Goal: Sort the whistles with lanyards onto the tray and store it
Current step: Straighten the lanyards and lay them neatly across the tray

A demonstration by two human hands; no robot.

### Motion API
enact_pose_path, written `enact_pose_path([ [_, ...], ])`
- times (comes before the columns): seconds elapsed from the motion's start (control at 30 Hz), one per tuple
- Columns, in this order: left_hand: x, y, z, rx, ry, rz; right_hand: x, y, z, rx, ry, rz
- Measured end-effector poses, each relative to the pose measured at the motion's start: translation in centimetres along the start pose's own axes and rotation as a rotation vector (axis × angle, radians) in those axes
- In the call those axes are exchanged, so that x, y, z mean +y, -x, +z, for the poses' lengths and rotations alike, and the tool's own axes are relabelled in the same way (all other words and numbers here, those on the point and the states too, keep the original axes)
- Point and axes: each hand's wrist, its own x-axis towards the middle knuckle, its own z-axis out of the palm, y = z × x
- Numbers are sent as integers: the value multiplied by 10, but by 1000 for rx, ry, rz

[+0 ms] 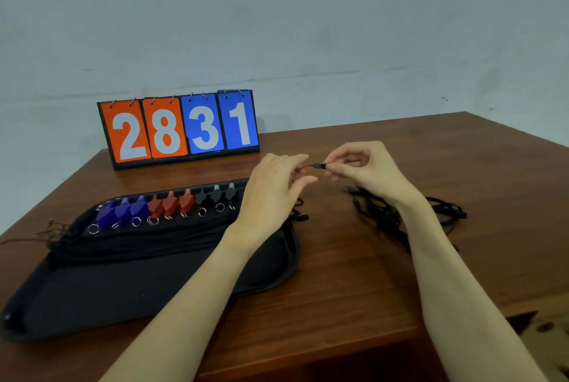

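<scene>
Your left hand and right hand pinch 1 black lanyard clip; pull unevenly and it could slip, snagging the loose lanyards.

Pale scuffed wall, brown wooden table, dim even light

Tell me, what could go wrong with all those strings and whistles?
The black lanyard pile under the right hand looks tangled, so pulling one cord might drag others. The left hand hovers close to the whistles lined up on the black tray; a bump could knock the row crooked.
</scene>
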Motion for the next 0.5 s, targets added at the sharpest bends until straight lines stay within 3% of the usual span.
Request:
enact_pose_path([
  [0.13,1,-4,-3,17,112,-90,-4,1,3,-43,23,56],
  [0.37,-17,-10,-28,306,521,-510,-11,7,-10,218,73,151],
  [0.5,-28,-12,-48,405,877,-655,-14,9,-12,187,81,204],
])
